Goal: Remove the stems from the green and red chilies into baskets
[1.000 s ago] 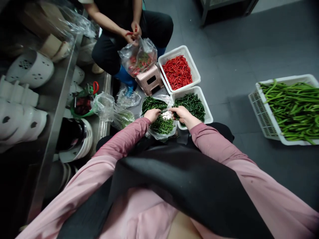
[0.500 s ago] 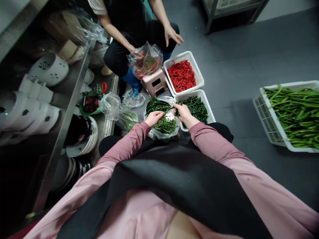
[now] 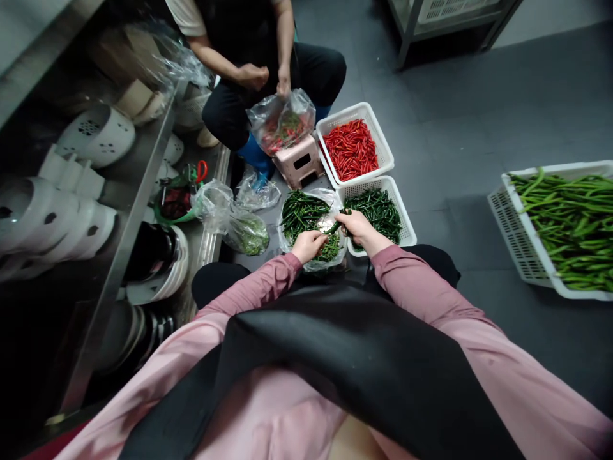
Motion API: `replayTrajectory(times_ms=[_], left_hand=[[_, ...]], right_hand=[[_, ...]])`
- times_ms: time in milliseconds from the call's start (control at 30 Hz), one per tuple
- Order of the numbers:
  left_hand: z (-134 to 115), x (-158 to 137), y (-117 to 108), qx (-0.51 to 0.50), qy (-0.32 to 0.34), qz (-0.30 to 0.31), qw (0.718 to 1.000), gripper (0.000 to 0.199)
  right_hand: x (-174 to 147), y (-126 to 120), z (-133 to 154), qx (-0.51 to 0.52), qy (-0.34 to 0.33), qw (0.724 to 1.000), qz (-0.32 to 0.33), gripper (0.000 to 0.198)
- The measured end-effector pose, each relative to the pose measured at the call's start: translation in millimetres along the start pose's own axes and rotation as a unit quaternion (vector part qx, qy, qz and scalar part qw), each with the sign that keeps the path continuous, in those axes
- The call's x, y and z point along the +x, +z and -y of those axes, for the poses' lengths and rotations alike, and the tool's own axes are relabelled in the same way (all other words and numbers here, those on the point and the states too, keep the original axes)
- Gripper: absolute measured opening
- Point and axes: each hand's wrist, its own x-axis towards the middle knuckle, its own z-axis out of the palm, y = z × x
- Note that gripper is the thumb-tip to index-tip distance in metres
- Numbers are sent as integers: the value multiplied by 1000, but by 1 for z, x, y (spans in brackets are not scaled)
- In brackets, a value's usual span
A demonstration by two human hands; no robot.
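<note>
One green chili, ends seemingly hidden

Red chillies glowing against white basket; green chillies showing darker than bright-green peppers; pink sleeves flanking black apron; blue boot brightening grey floor.

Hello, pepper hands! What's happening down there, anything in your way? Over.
Right hand gripping green chilli; left hand pinched at its end. Plastic bag of green chillies below. Nothing seen blocking; co-worker's hands apart, farther off.
</note>
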Motion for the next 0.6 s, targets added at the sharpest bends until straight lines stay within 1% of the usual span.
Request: replayTrajectory(times_ms=[33, 100, 167, 200, 267, 333, 367, 400, 467, 500, 533, 600], left_hand=[[1, -1, -1, 31, 18, -3, 999, 27], [0, -2, -1, 97, 78, -19, 992, 29], [-3, 0, 1, 136, 124, -31, 982, 27], [-4, 2, 2, 132, 126, -34, 983, 29], [-7, 5, 5, 67, 96, -35, 992, 34], [-10, 7, 6, -13, 69, -48, 996, 41], [-12, 8, 5, -30, 73, -66, 995, 43], [-13, 8, 4, -21, 89, -89, 992, 44], [-15, 10, -1, 64, 122, -143, 980, 42], [-15, 13, -5, 121, 120, -162, 972, 42], [-14, 16, -9, 178, 102, -166, 965, 43], [-9, 27, -16, 275, 53, -131, 951, 43]], right_hand=[[1, -2, 0, -34, -24, 999, -27, 17], [2, -4, 0, -116, -79, 987, -75, 14], [1, -4, 1, -151, -109, 978, -95, 13], [0, -3, 2, -149, -110, 977, -102, 13], [-2, 0, 4, -102, -81, 987, -96, 14], [-5, 5, 4, -17, -23, 998, -60, 19], [-7, 8, 4, 25, 9, 999, -39, 21], [-9, 11, 3, 60, 36, 997, -24, 23], [-11, 16, 1, 106, 63, 992, -26, 27], [-12, 17, 1, 121, 64, 990, -44, 28], [-12, 16, 2, 133, 57, 987, -70, 29], [-10, 12, 9, 163, 41, 978, -125, 28]])
